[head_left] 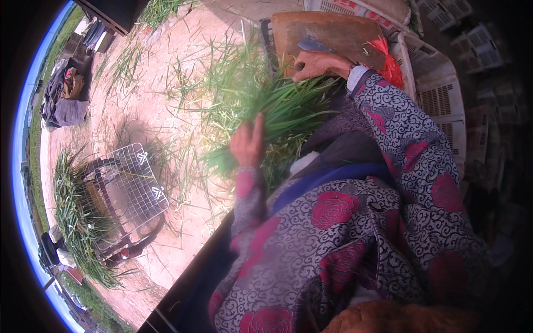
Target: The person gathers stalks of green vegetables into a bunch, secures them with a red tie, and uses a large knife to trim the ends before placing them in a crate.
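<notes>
A bunch of long green leafy stalks [297, 105] lies across my lap. My left hand [248, 143] is on the bunch, smeared by motion, its index finger stretched along the leaves and the others closed around stalks. Blurred leaves stick out on both sides of it. My right hand [321, 64] is curled at the near edge of a brown wooden board [344, 34], just above the bunch. From its fingers a flat blue-grey blade [314, 44] sticks up; its handle is hidden. Loose stalks and pale trimmings [214, 114] cover the ground beyond my left hand.
Red plastic strings [391, 64] hang by the board's right side. White plastic crates [441, 97] stand at the right. On the left, a wire rack [136, 186] stands beside a heap of green stalks [80, 222]. Dark clothing [64, 102] is piled farther off.
</notes>
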`<state>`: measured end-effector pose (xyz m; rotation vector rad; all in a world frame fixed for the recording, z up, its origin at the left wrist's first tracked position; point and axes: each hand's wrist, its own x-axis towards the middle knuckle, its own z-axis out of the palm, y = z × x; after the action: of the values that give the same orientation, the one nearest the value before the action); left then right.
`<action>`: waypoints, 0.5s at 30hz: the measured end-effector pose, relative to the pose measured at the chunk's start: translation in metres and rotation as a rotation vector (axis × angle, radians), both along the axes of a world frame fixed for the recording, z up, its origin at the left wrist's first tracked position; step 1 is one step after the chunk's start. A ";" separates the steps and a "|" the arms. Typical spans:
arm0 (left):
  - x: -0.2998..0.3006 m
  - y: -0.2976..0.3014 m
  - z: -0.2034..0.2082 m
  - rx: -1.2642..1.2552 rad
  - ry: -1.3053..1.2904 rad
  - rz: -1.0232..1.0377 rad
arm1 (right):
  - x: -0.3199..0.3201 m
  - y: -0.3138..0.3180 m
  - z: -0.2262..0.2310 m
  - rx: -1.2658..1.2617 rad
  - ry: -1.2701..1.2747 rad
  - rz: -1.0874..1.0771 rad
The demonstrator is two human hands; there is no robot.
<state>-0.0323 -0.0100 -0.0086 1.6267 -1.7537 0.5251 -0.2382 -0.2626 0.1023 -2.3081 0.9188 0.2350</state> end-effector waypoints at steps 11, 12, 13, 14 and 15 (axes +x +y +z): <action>0.002 0.000 -0.013 0.036 0.046 -0.012 | -0.055 -0.023 -0.009 0.637 -0.830 -0.597; 0.003 0.001 -0.015 0.029 0.060 -0.009 | -0.067 -0.035 -0.001 0.716 -0.944 -0.637; 0.004 0.001 -0.017 0.024 0.077 -0.004 | -0.080 -0.047 0.012 0.756 -1.045 -0.669; 0.003 0.002 -0.020 0.045 0.084 0.006 | -0.089 -0.054 0.028 0.794 -1.148 -0.702; 0.003 0.003 -0.023 0.066 0.089 0.016 | -0.089 -0.054 0.049 0.747 -1.255 -0.793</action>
<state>-0.0291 -0.0069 -0.0320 1.6847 -1.7100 0.3993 -0.3268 -0.3167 0.1511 -0.9078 0.7435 -0.9358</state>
